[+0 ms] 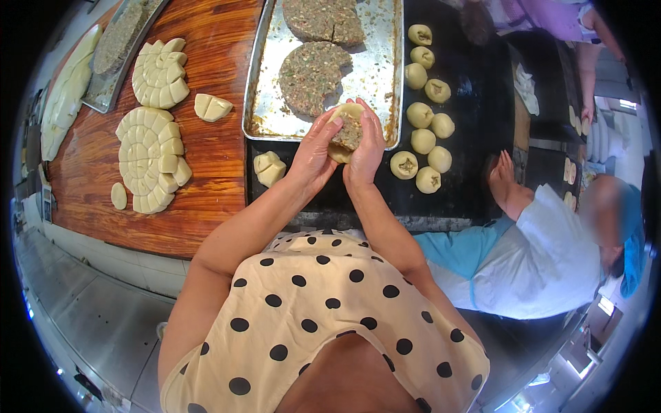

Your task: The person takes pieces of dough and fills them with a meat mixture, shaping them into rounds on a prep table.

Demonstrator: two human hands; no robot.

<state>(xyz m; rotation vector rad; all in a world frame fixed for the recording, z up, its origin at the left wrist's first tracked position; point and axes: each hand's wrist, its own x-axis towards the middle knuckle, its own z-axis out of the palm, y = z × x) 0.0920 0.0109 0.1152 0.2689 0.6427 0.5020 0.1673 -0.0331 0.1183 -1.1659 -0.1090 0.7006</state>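
Both my hands cup one round piece of pale dough [342, 131] with green-flecked meat filling in its middle. My left hand [313, 153] wraps its left side and my right hand [367, 148] its right side, fingers curled around the rim. They hover over the near edge of a metal tray [265, 76] that carries flat patties of filling [313, 74]. Just to the right, several filled dough balls [423, 134] sit on the black surface [468, 103]. Two cut dough pieces [268, 167] lie left of my left hand.
Round slabs of dough cut into small blocks [150, 157] lie on the wooden board [213, 151], with another slab [160, 72] beyond. A second tray [118, 48] is at far left. Another person in white and blue [544, 255] rests a hand [502, 177] on the black surface at right.
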